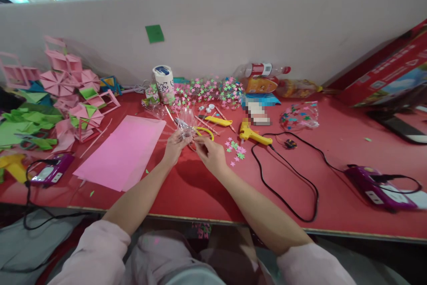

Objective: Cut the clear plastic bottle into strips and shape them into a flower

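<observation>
Now, from the head camera: just beyond the pink sheet (122,151), the left hand (173,147) pinched a clear plastic piece (186,126); the right hand (210,154) closed fingertips beside it. Seemingly mid-assembly; next called for a steady, fine grip.

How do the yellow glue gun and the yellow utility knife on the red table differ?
The glue gun is the bulkier of the two, pistol-shaped, and trails a black cord; the utility knife is a slim straight bar with no cord. The glue gun lies to the right of the right hand, the utility knife beyond both hands, nearer the star cutouts. Both are yellow and lie flat on the red table, untouched.
</observation>
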`<action>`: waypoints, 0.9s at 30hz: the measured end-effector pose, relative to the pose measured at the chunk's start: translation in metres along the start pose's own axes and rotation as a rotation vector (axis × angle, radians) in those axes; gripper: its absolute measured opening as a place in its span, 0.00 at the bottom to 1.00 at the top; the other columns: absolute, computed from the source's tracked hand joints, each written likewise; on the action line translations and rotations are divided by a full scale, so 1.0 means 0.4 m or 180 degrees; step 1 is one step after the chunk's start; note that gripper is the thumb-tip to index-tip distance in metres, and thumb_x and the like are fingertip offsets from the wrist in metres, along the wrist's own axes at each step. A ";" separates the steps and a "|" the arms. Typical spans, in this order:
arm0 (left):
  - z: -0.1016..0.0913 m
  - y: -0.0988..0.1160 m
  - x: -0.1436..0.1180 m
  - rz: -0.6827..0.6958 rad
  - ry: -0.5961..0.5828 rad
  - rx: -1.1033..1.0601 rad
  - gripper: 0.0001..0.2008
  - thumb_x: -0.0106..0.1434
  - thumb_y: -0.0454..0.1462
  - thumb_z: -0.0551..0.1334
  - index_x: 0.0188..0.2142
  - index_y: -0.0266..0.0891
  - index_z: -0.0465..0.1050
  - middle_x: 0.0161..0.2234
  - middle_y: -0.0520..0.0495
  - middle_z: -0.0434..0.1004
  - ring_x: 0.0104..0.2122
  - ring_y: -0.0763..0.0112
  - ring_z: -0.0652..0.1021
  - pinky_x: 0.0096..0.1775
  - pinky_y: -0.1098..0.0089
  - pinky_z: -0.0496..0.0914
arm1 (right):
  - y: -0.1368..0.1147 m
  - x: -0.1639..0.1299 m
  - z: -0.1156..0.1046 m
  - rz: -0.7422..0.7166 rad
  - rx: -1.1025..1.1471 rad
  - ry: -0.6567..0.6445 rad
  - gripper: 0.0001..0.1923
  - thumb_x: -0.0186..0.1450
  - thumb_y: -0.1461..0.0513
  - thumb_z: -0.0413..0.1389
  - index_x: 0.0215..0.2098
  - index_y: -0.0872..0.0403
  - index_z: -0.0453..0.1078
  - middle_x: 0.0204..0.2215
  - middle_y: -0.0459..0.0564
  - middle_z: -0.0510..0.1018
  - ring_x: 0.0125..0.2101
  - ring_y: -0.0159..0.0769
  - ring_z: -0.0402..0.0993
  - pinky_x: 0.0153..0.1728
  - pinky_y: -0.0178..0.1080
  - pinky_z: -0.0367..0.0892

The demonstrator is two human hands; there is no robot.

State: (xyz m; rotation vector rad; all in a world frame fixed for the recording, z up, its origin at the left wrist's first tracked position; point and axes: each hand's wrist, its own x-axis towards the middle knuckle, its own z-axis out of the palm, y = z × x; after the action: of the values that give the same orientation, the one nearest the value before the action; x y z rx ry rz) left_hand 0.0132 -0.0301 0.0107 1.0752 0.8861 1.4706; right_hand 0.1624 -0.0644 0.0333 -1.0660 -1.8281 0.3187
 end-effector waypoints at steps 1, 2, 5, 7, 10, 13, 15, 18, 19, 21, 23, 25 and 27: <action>-0.001 -0.001 0.000 0.0007 -0.0015 -0.0003 0.15 0.49 0.39 0.72 0.37 0.40 0.77 0.33 0.51 0.81 0.34 0.71 0.79 0.37 0.71 0.72 | 0.003 0.000 0.000 -0.0090 -0.0002 0.0003 0.11 0.66 0.63 0.51 0.41 0.51 0.75 0.30 0.50 0.82 0.26 0.34 0.76 0.30 0.34 0.68; -0.002 -0.001 0.000 0.0002 -0.0040 0.0001 0.15 0.50 0.40 0.72 0.37 0.40 0.77 0.33 0.50 0.81 0.33 0.71 0.79 0.36 0.71 0.72 | 0.005 0.000 0.000 -0.0173 0.0002 -0.0002 0.12 0.67 0.63 0.50 0.41 0.51 0.75 0.31 0.50 0.82 0.28 0.35 0.77 0.31 0.34 0.69; 0.004 0.003 -0.001 -0.0083 -0.0100 -0.0042 0.14 0.50 0.40 0.72 0.36 0.38 0.76 0.31 0.50 0.80 0.30 0.71 0.78 0.34 0.71 0.71 | 0.008 0.002 0.000 -0.0300 -0.0020 -0.0068 0.12 0.68 0.63 0.50 0.42 0.51 0.76 0.34 0.52 0.84 0.31 0.37 0.80 0.34 0.35 0.71; 0.011 0.009 -0.004 -0.0165 -0.0106 -0.0158 0.13 0.49 0.41 0.72 0.34 0.38 0.76 0.29 0.50 0.80 0.29 0.72 0.78 0.33 0.72 0.71 | 0.008 0.004 0.001 -0.0270 -0.0065 -0.0111 0.12 0.68 0.63 0.50 0.41 0.51 0.76 0.36 0.52 0.84 0.33 0.38 0.81 0.36 0.36 0.72; 0.019 0.018 -0.008 -0.0219 -0.0098 -0.0309 0.12 0.48 0.41 0.72 0.31 0.37 0.77 0.29 0.50 0.80 0.29 0.72 0.78 0.33 0.71 0.72 | 0.006 0.005 0.006 -0.0171 -0.0065 -0.0181 0.11 0.67 0.64 0.51 0.40 0.50 0.76 0.36 0.52 0.84 0.35 0.39 0.81 0.37 0.37 0.73; 0.018 0.022 -0.007 -0.0175 -0.0091 -0.0322 0.13 0.47 0.39 0.73 0.33 0.38 0.77 0.29 0.50 0.80 0.29 0.72 0.78 0.34 0.71 0.73 | 0.002 0.004 0.008 -0.0167 0.0001 -0.0186 0.11 0.67 0.64 0.51 0.41 0.50 0.76 0.35 0.52 0.83 0.32 0.37 0.79 0.36 0.37 0.72; 0.013 0.023 -0.005 -0.0145 -0.0045 -0.0272 0.14 0.46 0.39 0.73 0.33 0.39 0.78 0.29 0.51 0.80 0.28 0.73 0.78 0.33 0.72 0.73 | 0.000 0.001 0.007 -0.0206 0.0017 -0.0093 0.12 0.67 0.63 0.50 0.42 0.51 0.75 0.31 0.51 0.82 0.28 0.35 0.77 0.33 0.35 0.71; 0.009 0.025 -0.003 -0.0168 0.0018 -0.0132 0.15 0.46 0.40 0.73 0.34 0.38 0.77 0.26 0.52 0.78 0.25 0.74 0.76 0.31 0.72 0.72 | -0.004 -0.005 0.001 -0.0175 0.0026 0.0025 0.13 0.66 0.61 0.52 0.46 0.52 0.73 0.23 0.45 0.77 0.21 0.31 0.71 0.27 0.33 0.67; 0.008 0.025 -0.002 -0.0178 0.0026 -0.0098 0.16 0.46 0.40 0.73 0.34 0.38 0.77 0.26 0.52 0.78 0.25 0.74 0.76 0.31 0.71 0.72 | -0.005 -0.006 -0.001 -0.0155 0.0036 0.0018 0.13 0.66 0.61 0.52 0.47 0.52 0.73 0.21 0.43 0.75 0.20 0.30 0.69 0.26 0.32 0.66; 0.009 0.028 -0.001 -0.0188 0.0053 -0.0075 0.17 0.44 0.40 0.74 0.34 0.38 0.77 0.27 0.51 0.79 0.27 0.73 0.77 0.33 0.71 0.72 | -0.008 -0.007 -0.005 -0.0160 0.0057 -0.0045 0.12 0.66 0.60 0.53 0.46 0.51 0.73 0.21 0.43 0.74 0.19 0.29 0.68 0.25 0.31 0.65; 0.011 0.031 0.000 -0.0199 0.0080 -0.0072 0.17 0.43 0.39 0.74 0.33 0.38 0.77 0.27 0.52 0.79 0.27 0.73 0.77 0.34 0.71 0.72 | -0.008 -0.007 -0.006 -0.0218 0.0059 -0.0111 0.10 0.66 0.61 0.52 0.42 0.51 0.74 0.23 0.45 0.76 0.20 0.30 0.68 0.25 0.32 0.65; 0.014 0.034 0.000 -0.0214 0.0065 -0.0106 0.15 0.43 0.39 0.73 0.32 0.38 0.77 0.26 0.53 0.78 0.26 0.75 0.75 0.33 0.72 0.71 | -0.006 -0.005 -0.004 -0.0311 0.0054 -0.0145 0.09 0.66 0.62 0.52 0.38 0.51 0.74 0.25 0.47 0.79 0.22 0.31 0.71 0.27 0.33 0.66; 0.016 0.036 -0.001 -0.0230 0.0047 -0.0220 0.14 0.44 0.38 0.73 0.30 0.38 0.76 0.24 0.54 0.76 0.25 0.77 0.74 0.32 0.74 0.70 | -0.001 -0.003 0.001 -0.0384 0.0074 -0.0152 0.09 0.66 0.62 0.52 0.37 0.51 0.74 0.28 0.50 0.81 0.25 0.33 0.75 0.29 0.34 0.68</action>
State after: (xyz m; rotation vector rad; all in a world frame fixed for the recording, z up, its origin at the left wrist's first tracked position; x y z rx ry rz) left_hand 0.0148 -0.0332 0.0262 0.9729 0.8695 1.4407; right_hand 0.1623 -0.0654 0.0326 -0.9348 -1.9175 0.2947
